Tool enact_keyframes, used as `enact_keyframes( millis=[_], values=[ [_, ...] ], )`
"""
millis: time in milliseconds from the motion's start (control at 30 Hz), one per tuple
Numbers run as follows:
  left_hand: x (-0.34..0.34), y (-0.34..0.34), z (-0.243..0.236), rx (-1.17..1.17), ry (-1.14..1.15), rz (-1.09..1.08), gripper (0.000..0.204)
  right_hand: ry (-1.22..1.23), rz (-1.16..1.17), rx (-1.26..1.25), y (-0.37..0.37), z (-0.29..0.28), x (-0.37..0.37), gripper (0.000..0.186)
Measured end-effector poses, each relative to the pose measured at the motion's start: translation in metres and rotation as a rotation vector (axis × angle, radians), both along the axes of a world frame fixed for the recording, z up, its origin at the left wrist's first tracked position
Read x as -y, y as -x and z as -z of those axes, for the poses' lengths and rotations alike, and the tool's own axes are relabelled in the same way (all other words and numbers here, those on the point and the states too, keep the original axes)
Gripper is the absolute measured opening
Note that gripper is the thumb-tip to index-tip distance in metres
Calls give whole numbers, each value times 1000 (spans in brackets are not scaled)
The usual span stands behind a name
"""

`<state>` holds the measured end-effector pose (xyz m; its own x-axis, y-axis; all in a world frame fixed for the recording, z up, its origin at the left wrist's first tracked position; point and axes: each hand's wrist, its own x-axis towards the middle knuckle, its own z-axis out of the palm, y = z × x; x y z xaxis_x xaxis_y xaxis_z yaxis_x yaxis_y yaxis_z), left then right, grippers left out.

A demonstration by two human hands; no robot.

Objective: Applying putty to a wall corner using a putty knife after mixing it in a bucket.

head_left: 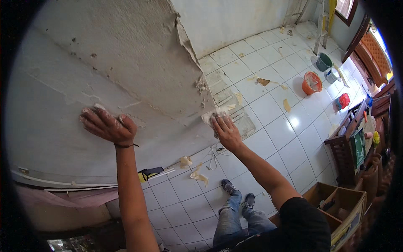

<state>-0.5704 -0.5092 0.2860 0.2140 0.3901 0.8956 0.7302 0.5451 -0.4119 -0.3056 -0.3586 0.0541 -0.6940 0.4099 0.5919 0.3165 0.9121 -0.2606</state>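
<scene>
A wall (163,71) with rough grey plaster on its upper part and smoother whitish filler lower down stands in front of me. Against its left part lies my left hand (110,125), fingers apart and streaked with white paste, a dark band round the wrist. My right hand (226,131) is at the wall's ragged vertical corner, fingers closed over a crumpled whitish sheet (208,117) pressed to the edge. The hand partly covers that sheet, so its exact kind is unclear. Flaking plaster (184,38) curls off the corner higher up.
White floor tiles (268,109) carry torn paper scraps (199,174) and a cable (214,157). An orange bucket (312,83), a green bucket (324,62) and a ladder (322,29) stand back right. Wooden furniture (342,155) and an open box (340,201) are at right.
</scene>
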Motion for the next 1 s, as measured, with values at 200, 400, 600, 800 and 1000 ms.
enact_keyframes(
  millis=[200,400,600,800,1000],
  values=[
    [4,3,7,32,-69,-16,67,-30,-6,-303,-9,-94,12,60],
    [-1,-4,11,60,-86,-19,65,-352,44,-177,34,-133,-21,60],
    [-4,-9,8,87,-110,-29,65,-135,-9,23,13,-30,4,55],
    [-1,-5,12,91,-95,-53,65,346,-113,-276,-12,-79,10,63],
    [2,-8,12,116,-84,-81,63,-180,-57,-552,7,-222,-38,70]
  ],
)
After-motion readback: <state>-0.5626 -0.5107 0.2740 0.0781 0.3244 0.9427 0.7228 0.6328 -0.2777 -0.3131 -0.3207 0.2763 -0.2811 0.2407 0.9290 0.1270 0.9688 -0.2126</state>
